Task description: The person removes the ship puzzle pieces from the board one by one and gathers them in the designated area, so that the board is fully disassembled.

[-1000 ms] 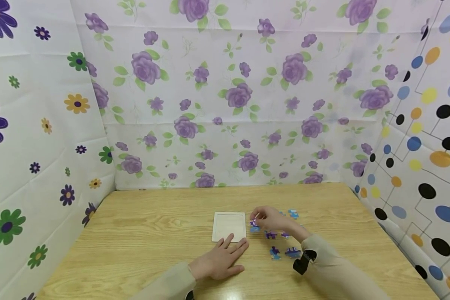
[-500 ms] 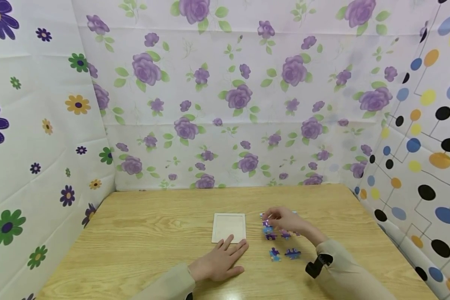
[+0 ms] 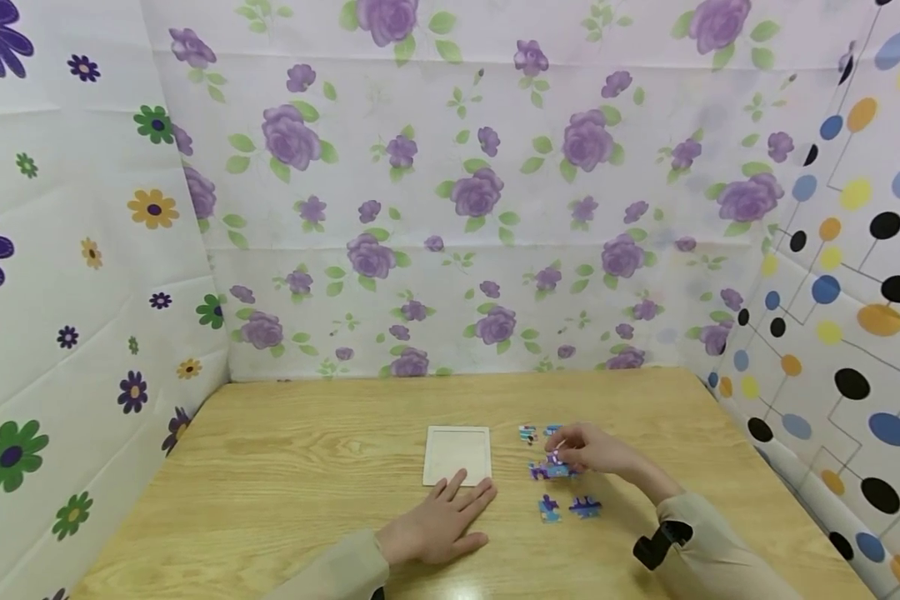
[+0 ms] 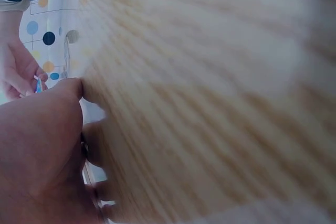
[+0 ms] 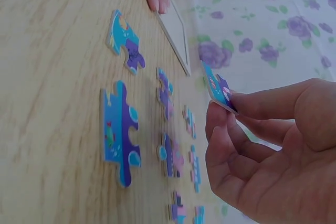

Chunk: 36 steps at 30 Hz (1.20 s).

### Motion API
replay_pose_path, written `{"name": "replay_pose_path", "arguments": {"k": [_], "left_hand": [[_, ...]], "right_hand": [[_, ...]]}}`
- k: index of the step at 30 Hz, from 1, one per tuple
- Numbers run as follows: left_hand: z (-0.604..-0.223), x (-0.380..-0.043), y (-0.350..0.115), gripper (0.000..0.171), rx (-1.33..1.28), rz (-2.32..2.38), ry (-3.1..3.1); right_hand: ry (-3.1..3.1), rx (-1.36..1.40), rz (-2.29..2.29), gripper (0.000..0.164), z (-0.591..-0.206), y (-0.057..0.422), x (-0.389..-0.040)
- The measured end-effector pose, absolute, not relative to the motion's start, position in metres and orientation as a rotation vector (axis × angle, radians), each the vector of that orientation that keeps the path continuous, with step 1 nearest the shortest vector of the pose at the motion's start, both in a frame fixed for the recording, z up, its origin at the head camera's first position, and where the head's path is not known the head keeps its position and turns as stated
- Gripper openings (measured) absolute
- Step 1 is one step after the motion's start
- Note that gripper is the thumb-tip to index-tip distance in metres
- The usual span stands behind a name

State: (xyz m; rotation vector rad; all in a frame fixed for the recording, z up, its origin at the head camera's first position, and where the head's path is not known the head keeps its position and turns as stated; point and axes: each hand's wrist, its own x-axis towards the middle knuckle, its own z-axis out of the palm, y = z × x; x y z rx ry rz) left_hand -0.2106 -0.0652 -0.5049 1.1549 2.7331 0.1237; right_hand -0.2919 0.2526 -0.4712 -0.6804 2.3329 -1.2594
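My right hand [image 3: 596,450] pinches a blue and purple jigsaw piece [image 5: 218,87] between thumb and fingers, held up above the other pieces. Below it on the wood lie several loose jigsaw pieces, among them a wide blue one with purple knobs [image 5: 119,135] and a smaller blue and purple one [image 5: 125,40]. Flat with fingers spread, my left hand [image 3: 442,517] rests at the near edge of a square white puzzle frame [image 3: 457,430], its fingertips over the rim. Bare pale board shows inside the frame.
The wooden table [image 3: 307,450] carries the frame in the middle and the pieces to its right. Patterned cloth walls stand behind it and at both sides. Each forearm wears a dark wrist strap, the right one [image 3: 663,543] plainly visible.
My right hand has moved right, away from the frame, with the piece in its fingers, uncovering a piece at the back left. The left hand has stayed in place.
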Motion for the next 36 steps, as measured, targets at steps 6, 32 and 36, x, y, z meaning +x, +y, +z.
{"name": "replay_pose_path", "arguments": {"k": [6,32,36], "left_hand": [[-0.506,-0.211,-0.066,0.064,1.151,0.136,2.729],[-0.525,-0.218,-0.068,0.065,1.166,0.182,2.746],[-0.527,-0.219,-0.067,0.065,1.171,0.183,2.756]], "right_hand": [[2.255,-0.704,-1.291,0.027,-0.474,0.268,-0.291],[2.226,-0.701,-1.283,0.026,-0.477,0.311,-0.285],[2.207,-0.727,-1.257,0.024,-0.479,0.32,-0.285]]}}
